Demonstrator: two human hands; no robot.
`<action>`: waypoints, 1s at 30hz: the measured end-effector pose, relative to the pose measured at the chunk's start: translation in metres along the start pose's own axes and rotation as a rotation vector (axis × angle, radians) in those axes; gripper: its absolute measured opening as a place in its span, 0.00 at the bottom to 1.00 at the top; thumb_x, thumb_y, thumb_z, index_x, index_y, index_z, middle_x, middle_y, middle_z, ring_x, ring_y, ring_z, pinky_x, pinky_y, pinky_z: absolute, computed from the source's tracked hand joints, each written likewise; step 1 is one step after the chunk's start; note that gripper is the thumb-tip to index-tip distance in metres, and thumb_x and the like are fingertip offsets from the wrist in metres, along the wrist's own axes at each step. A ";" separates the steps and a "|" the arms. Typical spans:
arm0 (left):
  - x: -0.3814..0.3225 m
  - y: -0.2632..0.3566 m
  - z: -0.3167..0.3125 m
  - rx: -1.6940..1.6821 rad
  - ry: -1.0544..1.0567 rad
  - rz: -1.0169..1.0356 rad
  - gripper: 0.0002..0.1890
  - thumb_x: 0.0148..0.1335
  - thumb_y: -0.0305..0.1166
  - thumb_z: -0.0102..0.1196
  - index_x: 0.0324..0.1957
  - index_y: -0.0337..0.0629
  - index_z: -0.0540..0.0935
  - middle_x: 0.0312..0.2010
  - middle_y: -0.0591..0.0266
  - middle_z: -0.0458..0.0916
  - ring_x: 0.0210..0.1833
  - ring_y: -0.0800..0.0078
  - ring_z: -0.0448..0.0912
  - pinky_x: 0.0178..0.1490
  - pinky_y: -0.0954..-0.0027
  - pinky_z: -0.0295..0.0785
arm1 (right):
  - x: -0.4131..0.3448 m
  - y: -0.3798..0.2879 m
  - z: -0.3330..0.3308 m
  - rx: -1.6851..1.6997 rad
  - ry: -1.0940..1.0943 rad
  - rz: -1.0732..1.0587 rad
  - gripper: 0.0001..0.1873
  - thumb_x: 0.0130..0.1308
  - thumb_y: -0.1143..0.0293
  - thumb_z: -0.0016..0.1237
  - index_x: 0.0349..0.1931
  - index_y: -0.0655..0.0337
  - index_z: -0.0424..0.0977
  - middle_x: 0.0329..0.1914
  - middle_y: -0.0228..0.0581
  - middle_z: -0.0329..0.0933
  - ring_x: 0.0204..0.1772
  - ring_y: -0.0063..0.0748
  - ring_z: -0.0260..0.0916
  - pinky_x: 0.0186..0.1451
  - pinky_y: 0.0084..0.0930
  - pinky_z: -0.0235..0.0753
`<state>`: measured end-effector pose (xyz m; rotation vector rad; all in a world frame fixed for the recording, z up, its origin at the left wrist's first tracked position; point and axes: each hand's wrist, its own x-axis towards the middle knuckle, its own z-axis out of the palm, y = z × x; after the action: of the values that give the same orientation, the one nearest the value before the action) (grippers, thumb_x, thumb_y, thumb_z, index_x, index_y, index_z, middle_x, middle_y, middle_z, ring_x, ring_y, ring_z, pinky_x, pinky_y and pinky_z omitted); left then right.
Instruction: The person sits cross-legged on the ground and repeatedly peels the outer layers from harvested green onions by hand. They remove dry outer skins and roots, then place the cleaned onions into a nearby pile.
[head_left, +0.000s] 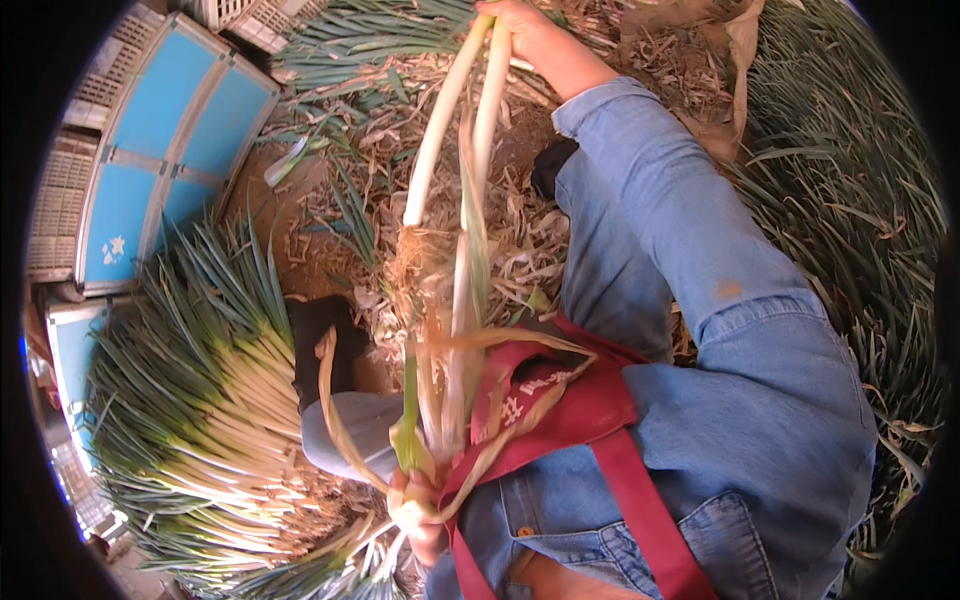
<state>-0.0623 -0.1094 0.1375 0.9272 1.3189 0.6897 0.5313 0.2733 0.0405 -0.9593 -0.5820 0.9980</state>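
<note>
Out at the far end of my reach, my right hand (517, 26) grips two long green onions by the stalk, their tops cut off by the picture's edge. Two white shafts (441, 124) run from it back towards my body, and one ends in a tuft of stringy roots (411, 259). Close to my chest, my left hand (421, 517) is closed on loosened outer leaves (407, 435). Those leaves are pale and dry in places, green in others, and some curl over my red apron (555, 405). Part of the left hand is hidden by them.
A large pile of green onions (240, 420) lies at left, roots towards me. Blue panels (139, 187) and plastic crates (60, 202) stand behind it. Peelings (525, 247) cover the ground between my feet. More onions lie ahead (367, 37) and leafy onions (847, 187) fill the right.
</note>
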 end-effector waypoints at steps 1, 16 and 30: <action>-0.007 -0.004 -0.012 -0.040 0.104 -0.052 0.13 0.72 0.33 0.48 0.45 0.31 0.77 0.30 0.61 0.78 0.28 0.74 0.74 0.34 0.75 0.70 | 0.008 -0.015 -0.016 0.077 0.018 0.014 0.08 0.65 0.68 0.51 0.27 0.60 0.73 0.22 0.42 0.74 0.24 0.45 0.72 0.32 0.42 0.78; 0.227 0.134 0.104 1.600 -0.620 0.480 0.30 0.55 0.29 0.58 0.63 0.40 0.71 0.52 0.45 0.78 0.53 0.49 0.78 0.61 0.52 0.68 | -0.082 -0.117 -0.011 0.468 -0.272 -0.030 0.19 0.63 0.56 0.58 0.44 0.63 0.74 0.31 0.34 0.74 0.21 0.25 0.66 0.29 0.28 0.73; 0.213 0.067 0.220 0.855 -0.289 0.520 0.29 0.62 0.41 0.62 0.58 0.39 0.66 0.37 0.54 0.82 0.32 0.56 0.82 0.37 0.57 0.77 | -0.106 -0.069 0.032 0.426 -0.299 0.211 0.22 0.64 0.56 0.58 0.49 0.64 0.74 0.40 0.41 0.80 0.39 0.39 0.78 0.45 0.38 0.80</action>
<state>0.1914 0.0685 0.0907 2.0284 1.1054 0.3272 0.4885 0.1774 0.1179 -0.5017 -0.4915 1.4027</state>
